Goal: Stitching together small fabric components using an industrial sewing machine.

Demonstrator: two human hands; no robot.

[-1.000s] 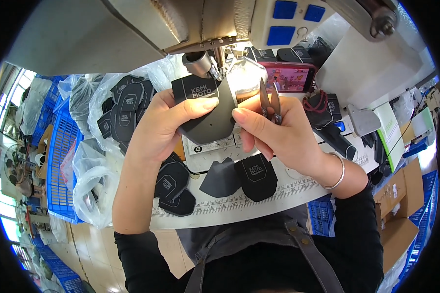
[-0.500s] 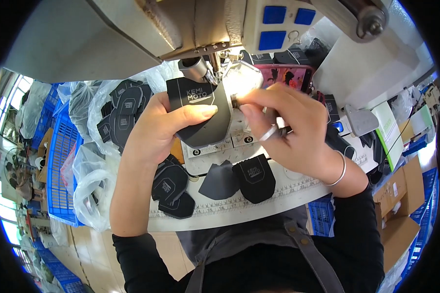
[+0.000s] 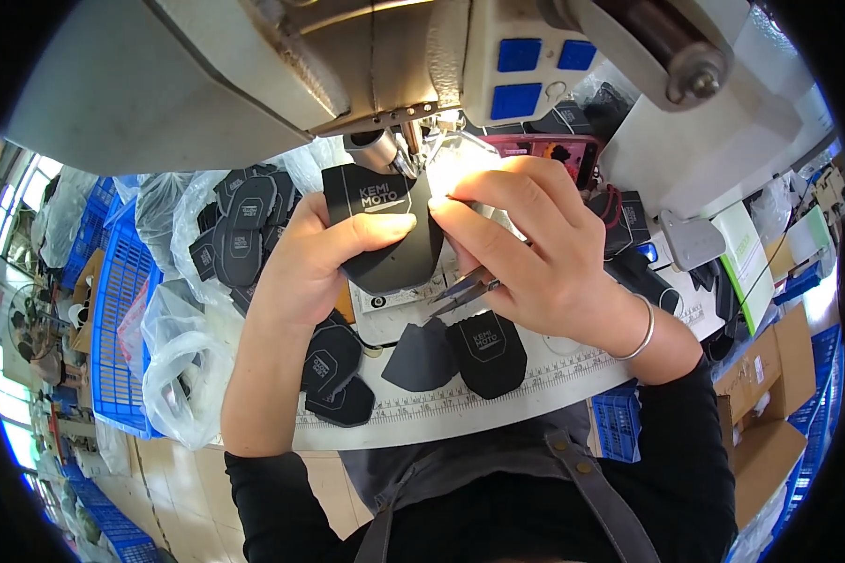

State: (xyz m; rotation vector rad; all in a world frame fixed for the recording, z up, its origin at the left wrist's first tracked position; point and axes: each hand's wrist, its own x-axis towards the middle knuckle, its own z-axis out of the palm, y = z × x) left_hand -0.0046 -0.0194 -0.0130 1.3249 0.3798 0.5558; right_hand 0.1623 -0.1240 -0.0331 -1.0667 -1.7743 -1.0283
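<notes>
My left hand [image 3: 301,253] is closed on a black fabric piece [image 3: 390,258] with light printing, the thumb lying flat across its front. The piece is held just in front of the presser foot and needle area of a sewing machine [image 3: 410,141]. At its right edge, the thumb and forefinger of my right hand [image 3: 535,249] are pinched together; glare from the lamp hides what lies between them. Thread snips [image 3: 465,295] are tucked in the same hand, their dark pointed blades sticking out below the palm toward the left.
On the table lie a printed black piece [image 3: 486,357], a plain dark grey piece [image 3: 422,357] and stacked black pieces [image 3: 333,361]. More pieces [image 3: 244,230] rest in plastic bags at left, beside a blue crate [image 3: 122,319]. A phone [image 3: 558,150] stands behind my right hand; cardboard boxes [image 3: 769,385] are at right.
My right hand has moved left, its fingertips now at the edge of the black fabric piece. The snips' blades have swung into plain sight. The left hand keeps its hold, slightly lower in view.
</notes>
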